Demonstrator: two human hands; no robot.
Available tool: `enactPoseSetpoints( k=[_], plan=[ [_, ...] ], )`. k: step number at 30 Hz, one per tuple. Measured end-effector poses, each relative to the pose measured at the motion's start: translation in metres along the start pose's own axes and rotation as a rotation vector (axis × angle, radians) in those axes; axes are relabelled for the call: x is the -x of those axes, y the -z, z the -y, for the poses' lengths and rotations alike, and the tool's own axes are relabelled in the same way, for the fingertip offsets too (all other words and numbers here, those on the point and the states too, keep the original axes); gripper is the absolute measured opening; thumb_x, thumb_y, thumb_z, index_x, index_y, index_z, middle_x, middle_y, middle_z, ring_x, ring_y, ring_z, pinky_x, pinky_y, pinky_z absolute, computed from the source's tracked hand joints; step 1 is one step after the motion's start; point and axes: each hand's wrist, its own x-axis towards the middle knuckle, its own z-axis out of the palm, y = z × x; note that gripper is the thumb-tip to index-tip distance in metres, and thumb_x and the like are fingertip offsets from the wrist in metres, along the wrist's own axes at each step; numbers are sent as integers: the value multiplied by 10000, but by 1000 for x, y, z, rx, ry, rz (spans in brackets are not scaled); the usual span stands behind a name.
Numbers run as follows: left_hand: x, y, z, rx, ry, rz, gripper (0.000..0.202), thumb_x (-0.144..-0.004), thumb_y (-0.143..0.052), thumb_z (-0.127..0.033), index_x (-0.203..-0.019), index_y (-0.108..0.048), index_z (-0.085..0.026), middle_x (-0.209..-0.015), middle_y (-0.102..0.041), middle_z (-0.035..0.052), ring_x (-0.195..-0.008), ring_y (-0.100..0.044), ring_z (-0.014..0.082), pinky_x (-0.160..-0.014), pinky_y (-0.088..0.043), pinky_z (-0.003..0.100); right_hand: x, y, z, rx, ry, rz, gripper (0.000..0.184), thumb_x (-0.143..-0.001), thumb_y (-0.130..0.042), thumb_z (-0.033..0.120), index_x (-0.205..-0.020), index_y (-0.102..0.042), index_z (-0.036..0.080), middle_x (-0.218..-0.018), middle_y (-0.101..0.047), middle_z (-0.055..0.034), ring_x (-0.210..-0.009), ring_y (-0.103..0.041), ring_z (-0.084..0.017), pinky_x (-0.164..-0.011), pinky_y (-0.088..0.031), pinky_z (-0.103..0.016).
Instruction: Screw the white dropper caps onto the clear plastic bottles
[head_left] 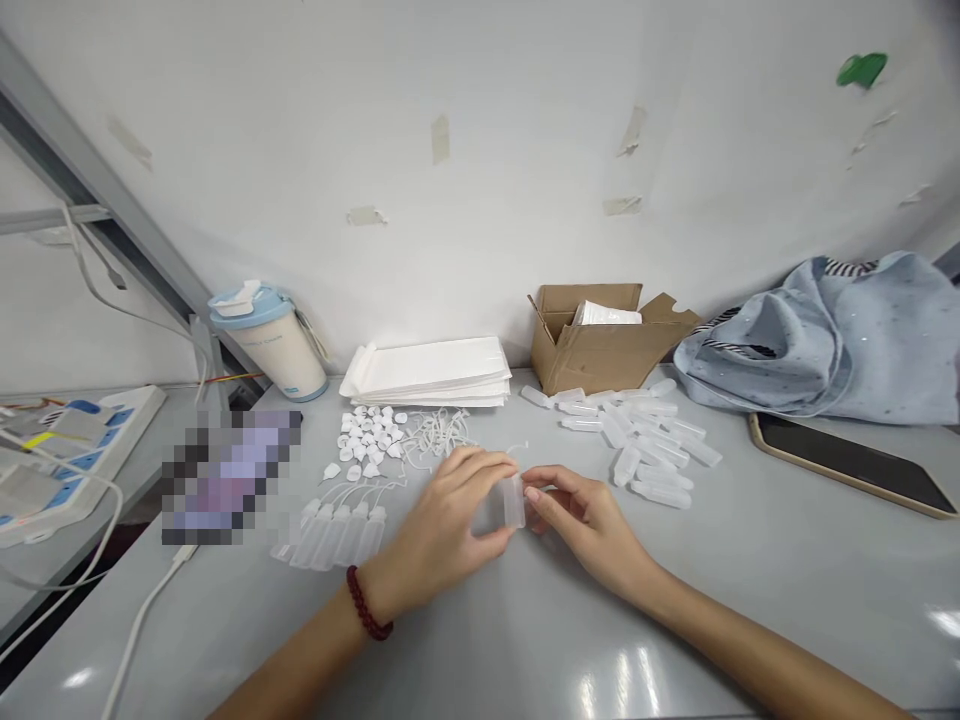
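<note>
Between the thumb and fingers of my left hand a small translucent plastic bottle is held upright above the table. My right hand is close beside the bottle, thumb and index finger pinched together; what they hold, if anything, is hidden. A thin white cord shows just above the bottle. Left of my left hand, several bottles with cords lie in a row. Behind them are a pile of small white caps and a tangle of white cords. Loose translucent bottles lie scattered to the right.
At the back stand a cup with a blue lid, a stack of white envelopes and an open cardboard box. A phone and a blue cloth bag lie right. A blurred-out device, cable and power strip are left.
</note>
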Motion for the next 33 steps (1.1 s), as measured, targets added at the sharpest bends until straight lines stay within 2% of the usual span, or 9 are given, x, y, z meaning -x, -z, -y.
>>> enactPoseSetpoints(
  k=[6,11,15,19,23,33],
  plan=[
    [8,47,-8,-105,30,17,455,-777,-672,-178,-1208,-530,-213,-1214,-608,51,-1166,-470,231,-1010,-431,409,1,2,1,-32,-8,-38,296,-874,-543,433,-969,-620,163,-906,-685,-75,-748,-691,-179,-643,-552,-288],
    [41,69,6,-189,159,103,420,-817,-638,-241,-1217,-511,-262,-1218,-599,31,-1187,-464,233,-987,-455,408,2,0,0,-34,-20,-19,292,-874,-545,428,-952,-629,160,-874,-676,-67,-735,-683,-171,-636,-548,-282],
    [70,72,24,-204,285,176,427,-826,-617,-272,-1232,-490,-296,-1249,-576,11,-1231,-437,232,-1036,-423,433,2,-1,-1,-21,-13,-16,275,-877,-541,415,-934,-634,163,-862,-672,-60,-720,-671,-163,-628,-538,-278],
    [85,73,34,-196,347,215,416,-832,-591,-281,-1234,-487,-303,-1281,-558,8,-1275,-408,236,-1072,-389,452,2,0,-1,-4,-11,-31,262,-882,-532,405,-931,-638,170,-860,-669,-57,-723,-664,-163,-617,-523,-274],
    [90,74,38,-181,372,237,410,-823,-593,-305,-1223,-507,-305,-1292,-557,12,-1295,-402,251,-1079,-384,460,2,0,0,-3,-10,-36,261,-878,-536,404,-931,-636,169,-857,-664,-56,-719,-661,-163,-612,-520,-273],
    [92,71,38,-160,397,271,463,-795,-593,-237,-1243,-492,-299,-1311,-531,19,-1283,-426,239,-1068,-406,428,1,1,0,9,-4,-46,275,-882,-525,417,-939,-629,168,-885,-672,-69,-727,-656,-167,-613,-511,-277]
  ],
)
